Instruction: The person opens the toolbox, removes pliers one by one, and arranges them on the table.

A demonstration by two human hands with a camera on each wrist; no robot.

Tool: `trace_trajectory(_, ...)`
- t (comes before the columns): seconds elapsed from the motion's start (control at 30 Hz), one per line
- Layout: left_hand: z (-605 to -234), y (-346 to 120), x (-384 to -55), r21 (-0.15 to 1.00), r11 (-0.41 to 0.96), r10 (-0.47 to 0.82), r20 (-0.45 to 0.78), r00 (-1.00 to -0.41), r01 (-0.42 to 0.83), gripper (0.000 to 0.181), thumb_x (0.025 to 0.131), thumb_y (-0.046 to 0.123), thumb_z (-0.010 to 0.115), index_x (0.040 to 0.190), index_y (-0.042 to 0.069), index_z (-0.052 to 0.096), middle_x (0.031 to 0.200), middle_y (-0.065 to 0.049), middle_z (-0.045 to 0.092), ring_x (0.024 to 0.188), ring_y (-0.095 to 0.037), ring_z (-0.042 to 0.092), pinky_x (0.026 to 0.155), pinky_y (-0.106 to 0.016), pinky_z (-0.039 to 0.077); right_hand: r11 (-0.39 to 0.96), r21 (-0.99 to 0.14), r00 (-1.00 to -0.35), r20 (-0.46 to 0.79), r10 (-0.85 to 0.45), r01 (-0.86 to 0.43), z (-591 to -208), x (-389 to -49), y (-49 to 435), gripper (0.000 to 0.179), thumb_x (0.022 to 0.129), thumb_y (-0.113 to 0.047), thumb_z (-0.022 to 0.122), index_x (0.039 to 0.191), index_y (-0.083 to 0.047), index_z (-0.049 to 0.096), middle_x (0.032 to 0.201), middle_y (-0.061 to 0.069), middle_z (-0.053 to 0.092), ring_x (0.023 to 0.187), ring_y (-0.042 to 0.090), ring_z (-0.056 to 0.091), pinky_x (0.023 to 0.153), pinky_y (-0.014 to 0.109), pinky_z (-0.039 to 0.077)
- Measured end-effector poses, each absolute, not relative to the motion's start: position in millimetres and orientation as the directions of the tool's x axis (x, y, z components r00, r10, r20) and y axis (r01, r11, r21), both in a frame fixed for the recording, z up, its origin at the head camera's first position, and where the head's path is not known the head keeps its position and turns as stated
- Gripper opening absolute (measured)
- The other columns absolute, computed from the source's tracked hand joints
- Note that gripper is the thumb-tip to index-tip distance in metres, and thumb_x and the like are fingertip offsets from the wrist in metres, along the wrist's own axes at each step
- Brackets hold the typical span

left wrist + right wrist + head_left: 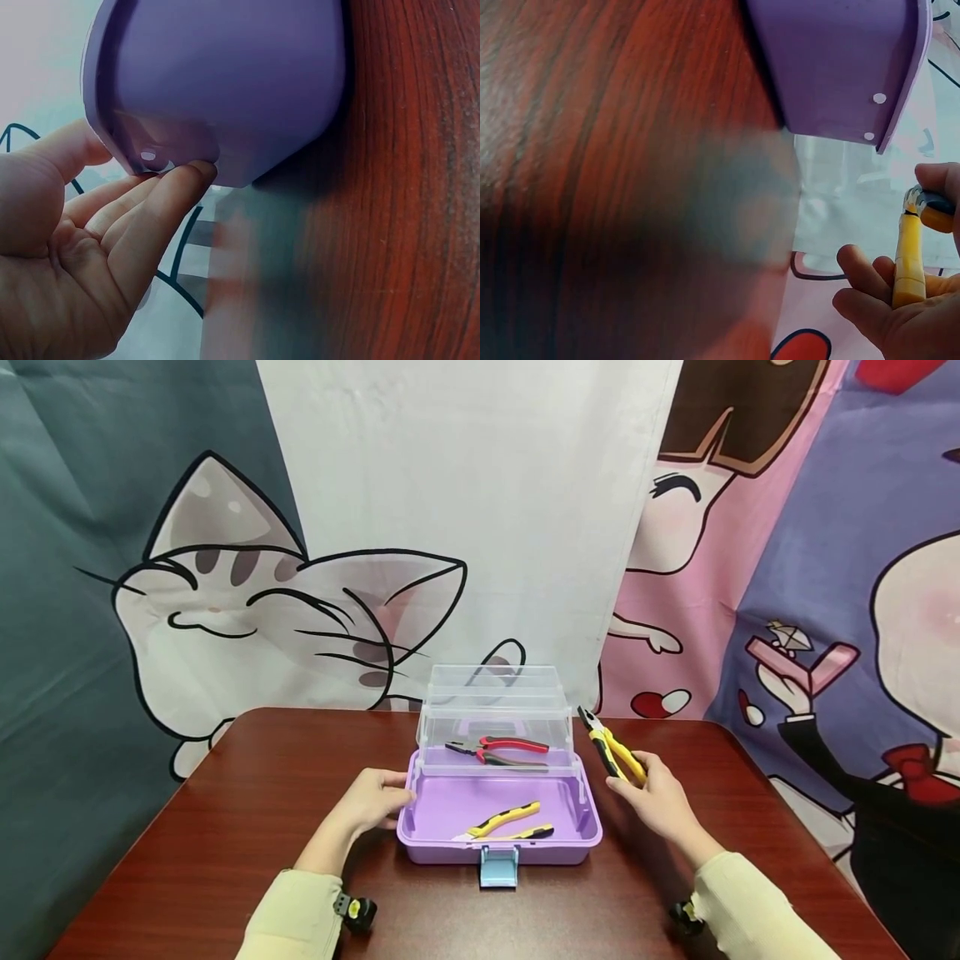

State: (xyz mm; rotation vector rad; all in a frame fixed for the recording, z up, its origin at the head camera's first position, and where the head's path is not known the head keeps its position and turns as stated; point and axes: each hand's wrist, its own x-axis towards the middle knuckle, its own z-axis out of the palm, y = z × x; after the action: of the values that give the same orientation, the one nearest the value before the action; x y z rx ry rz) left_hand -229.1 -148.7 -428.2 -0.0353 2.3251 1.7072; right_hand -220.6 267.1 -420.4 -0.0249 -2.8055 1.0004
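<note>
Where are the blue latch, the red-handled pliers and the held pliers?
Blue latch [498,867]: head view, middle of its flap.
Red-handled pliers [514,743]: head view, upper red handle.
Held pliers [619,749]: head view, the yellow handle on the right.

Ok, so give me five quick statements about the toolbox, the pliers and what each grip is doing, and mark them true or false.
1. The right grip holds yellow-and-black pliers. True.
2. The purple toolbox is closed. False: it stands open.
3. The left grip is on the blue latch. False: it touches the toolbox's left side.
4. A blue latch is on the toolbox's front. True.
5. Only red-handled pliers are in the toolbox. False: a yellow-and-black tool lies there too.
</note>
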Motion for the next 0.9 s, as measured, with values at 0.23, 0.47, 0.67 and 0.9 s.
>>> trace_trajectory(0.23,-426,-148,-230,0.930,0.322,0.111,-0.221,-0.969,-0.175,0.043,0.084,0.003,0.062,0.125,-0.008,0.056,0.108,-0.027,0.066,0.084,-0.028,0.069,0.064,-0.040,0.060,0.796,-0.605,-0.989,0.127,0.074,-0.018,-424,-221,273,0.070,0.085,-0.039,0.067,0.132,0.006,0.040,0.107,0.021,0.055,0.088,0.027,0.051,0.074,0.033,0.044)
trace_trajectory(0.47,-426,-149,-229,0.927,0.337,0.124,-0.214,-0.969,-0.162,0.044,0.085,0.004,0.062,0.126,-0.009,0.054,0.108,-0.028,0.066,0.084,-0.029,0.070,0.063,-0.040,0.060,0.801,-0.598,-0.992,0.096,0.078,0.005,-426,-219,277,0.070,0.086,-0.038,0.066,0.132,0.008,0.039,0.115,0.026,0.055,0.095,0.033,0.053,0.085,0.047,0.048)
trace_trajectory(0.67,-427,-150,-230,0.924,0.347,0.124,-0.212,-0.969,-0.158,0.044,0.084,0.003,0.062,0.126,-0.009,0.055,0.107,-0.027,0.067,0.083,-0.029,0.070,0.062,-0.040,0.060,0.808,-0.589,-0.994,0.076,0.081,0.021,-428,-218,280,0.070,0.086,-0.037,0.066,0.131,0.010,0.040,0.117,0.028,0.055,0.097,0.034,0.054,0.088,0.050,0.048)
trace_trajectory(0.9,-428,-149,-230,0.922,0.351,0.116,-0.215,-0.970,-0.162,0.044,0.084,0.003,0.062,0.125,-0.009,0.055,0.106,-0.027,0.067,0.083,-0.029,0.070,0.061,-0.040,0.060,0.825,-0.565,-0.996,0.056,0.069,0.026,-430,-219,282,0.070,0.085,-0.036,0.066,0.130,0.011,0.041,0.116,0.029,0.056,0.095,0.034,0.055,0.086,0.049,0.048)
